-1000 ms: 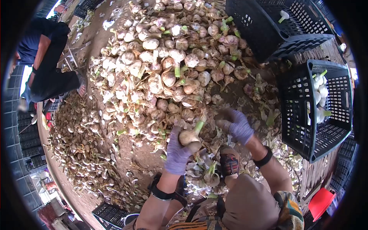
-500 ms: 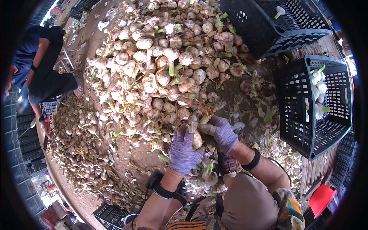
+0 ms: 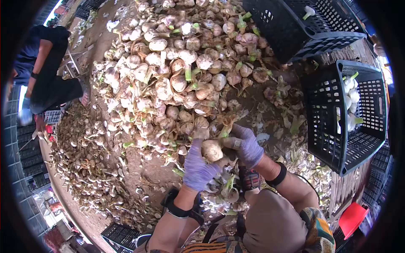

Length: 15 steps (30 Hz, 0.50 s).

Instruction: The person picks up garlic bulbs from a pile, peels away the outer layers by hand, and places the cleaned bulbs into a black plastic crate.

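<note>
A pale garlic bulb point(image 3: 211, 151) rests in my left hand point(image 3: 198, 166), its gloved fingers curled around the bulb's left and lower side. My right hand point(image 3: 245, 146), also in a purple-grey glove, is closed at the bulb's right, with the thumb against its stem point(image 3: 226, 130). Dry brown husk hangs from that greenish stem. The right fingertips are partly hidden, so a small tool in them cannot be ruled out. Just beyond both hands lies a large heap of untrimmed garlic bulbs point(image 3: 179, 83).
At the right, a black crate point(image 3: 324, 122) contains several cleaned white bulbs point(image 3: 351, 99). Another black crate point(image 3: 278, 29) stands behind it. Smaller garlic and scraps point(image 3: 84, 160) cover the ground at left, near another person point(image 3: 50, 84). A red container point(image 3: 352, 220) is at lower right.
The bulb has turned so that more of its pale face shows, and my left fingers have opened out around it. My right hand has barely moved. The other person at left shifted slightly.
</note>
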Available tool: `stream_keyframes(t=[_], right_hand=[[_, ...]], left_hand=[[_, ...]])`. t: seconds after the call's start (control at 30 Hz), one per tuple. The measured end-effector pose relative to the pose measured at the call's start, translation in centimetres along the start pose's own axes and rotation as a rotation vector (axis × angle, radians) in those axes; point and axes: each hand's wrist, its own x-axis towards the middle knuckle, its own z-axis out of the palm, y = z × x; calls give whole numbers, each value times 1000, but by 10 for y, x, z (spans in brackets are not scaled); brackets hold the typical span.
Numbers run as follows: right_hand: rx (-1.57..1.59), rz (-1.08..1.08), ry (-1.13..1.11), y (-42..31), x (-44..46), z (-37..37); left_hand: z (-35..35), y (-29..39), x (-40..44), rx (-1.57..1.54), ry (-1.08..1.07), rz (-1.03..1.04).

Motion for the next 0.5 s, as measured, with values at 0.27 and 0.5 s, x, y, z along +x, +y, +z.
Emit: stream_keyframes(t=[0.27,0.5], right_hand=[[-155,-263,-51,-7,-7,-1],[29,18,-119,-12,-5,-5]], left_hand=[[-15,9,11,-1438,-96,-722],[7,10,12,-581,112,-179]])
